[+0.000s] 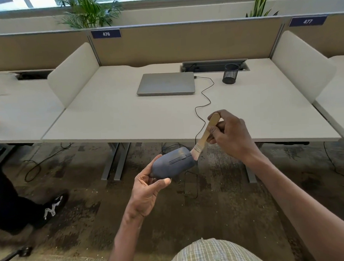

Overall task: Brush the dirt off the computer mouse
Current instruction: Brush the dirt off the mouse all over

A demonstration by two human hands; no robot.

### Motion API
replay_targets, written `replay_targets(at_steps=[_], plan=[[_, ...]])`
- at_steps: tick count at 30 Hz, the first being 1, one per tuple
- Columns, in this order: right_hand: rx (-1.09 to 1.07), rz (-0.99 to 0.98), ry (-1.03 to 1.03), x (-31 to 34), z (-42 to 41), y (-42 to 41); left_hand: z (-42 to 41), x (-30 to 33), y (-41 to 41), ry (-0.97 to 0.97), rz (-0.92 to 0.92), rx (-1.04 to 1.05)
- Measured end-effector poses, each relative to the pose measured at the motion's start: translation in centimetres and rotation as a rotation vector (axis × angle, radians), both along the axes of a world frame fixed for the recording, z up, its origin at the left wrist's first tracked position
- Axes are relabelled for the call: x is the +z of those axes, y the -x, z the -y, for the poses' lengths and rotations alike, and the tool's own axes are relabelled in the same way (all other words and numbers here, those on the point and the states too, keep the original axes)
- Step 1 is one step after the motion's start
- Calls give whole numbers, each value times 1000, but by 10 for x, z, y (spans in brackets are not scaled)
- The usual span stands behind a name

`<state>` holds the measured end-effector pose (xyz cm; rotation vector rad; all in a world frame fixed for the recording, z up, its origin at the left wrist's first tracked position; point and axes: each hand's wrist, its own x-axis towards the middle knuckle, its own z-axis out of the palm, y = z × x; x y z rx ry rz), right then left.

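A dark blue-grey computer mouse (174, 163) is held in the air in front of the desk edge, above the carpet. My left hand (148, 188) grips it from below and from its near end, thumb along its side. My right hand (230, 135) holds a small brush with a pale wooden handle (207, 133). The brush slants down to the left, and its light bristles (195, 155) touch the far right end of the mouse.
The white desk (126, 116) carries a closed grey laptop (165, 83), a black cable (204, 100) running off its front edge, and a black mesh pen cup (230, 73). White side dividers (74, 73) flank the desk. Another person's leg and shoe (51, 209) are at the left.
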<state>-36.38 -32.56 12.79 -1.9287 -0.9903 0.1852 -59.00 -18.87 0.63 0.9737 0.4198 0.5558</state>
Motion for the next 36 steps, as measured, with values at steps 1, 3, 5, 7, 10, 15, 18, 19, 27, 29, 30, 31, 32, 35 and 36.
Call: replay_targets(at_steps=[1,3,5,7,10,15,18,19,27,29,30,31,32,35,36], plan=[[-10,19,29,-2,1,2,0,0,0,2,6,1],[-40,70,40,-3,3,5,1,-2,0,4,18,-1],[-34,106,-30,0,7,8,2,-3,1,4,20,8],[22,144,-95,7,11,12,2,-5,1,5,19,28],[110,196,-122,15,14,23,1,-6,0,7,20,47],[207,277,-101,20,6,36,6,-2,-2,-11,29,14],[211,297,-60,23,0,35,8,-1,0,-17,19,7],[206,302,-46,24,-1,34,9,-1,0,-22,14,7],[240,309,20,24,-2,35,9,0,1,-24,-8,-9],[227,308,31,23,-4,34,9,-2,3,-23,-15,-8],[222,304,27,24,-4,33,8,-3,3,-23,-19,-8],[218,296,15,24,-4,33,8,-3,4,-25,-25,-9],[217,286,-5,25,-4,32,7,-4,4,-28,-30,-9],[238,287,-23,27,-4,32,5,-4,3,-24,-21,-16],[243,295,-4,26,-5,33,5,-3,2,-22,-13,-18]])
